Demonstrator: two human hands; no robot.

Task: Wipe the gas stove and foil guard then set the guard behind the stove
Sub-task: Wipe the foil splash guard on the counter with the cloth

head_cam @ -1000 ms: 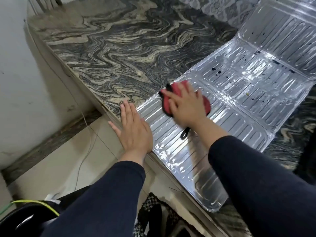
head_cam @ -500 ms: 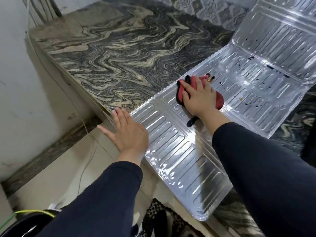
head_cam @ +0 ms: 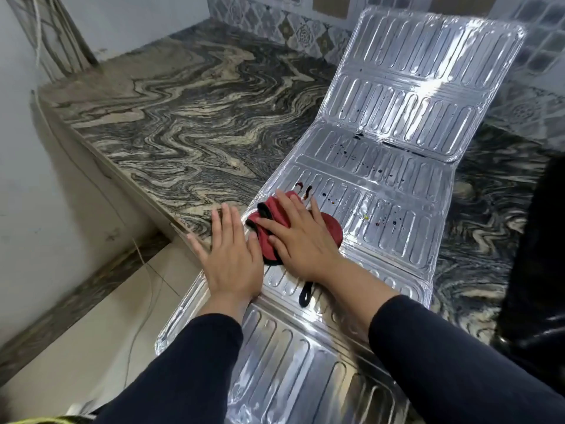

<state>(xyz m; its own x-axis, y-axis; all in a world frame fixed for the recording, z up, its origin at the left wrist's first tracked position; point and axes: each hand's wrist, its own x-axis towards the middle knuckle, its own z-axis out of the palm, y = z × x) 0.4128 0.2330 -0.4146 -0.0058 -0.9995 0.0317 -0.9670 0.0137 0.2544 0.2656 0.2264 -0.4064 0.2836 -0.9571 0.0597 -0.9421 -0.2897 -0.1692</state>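
Note:
The ribbed silver foil guard (head_cam: 382, 185) lies unfolded across the marble counter, its far panel tilted up against the tiled wall. Dark spots and a reddish smear dot its middle panel. My right hand (head_cam: 301, 237) presses flat on a red cloth with black trim (head_cam: 331, 229) on the guard. Beside the cloth, my left hand (head_cam: 230, 255) lies flat with fingers spread on the guard's left edge. The gas stove is not in view.
The swirled grey marble counter (head_cam: 183, 123) stretches left and back to a patterned tile wall (head_cam: 275, 22). Its front edge drops to a tiled floor (head_cam: 91, 316) with a thin wire. A dark object (head_cam: 538, 270) stands at the right.
My right hand with the cloth has slid forward along the guard, then back toward my left hand. My left hand has shifted onto the guard's edge. The head camera has tilted up.

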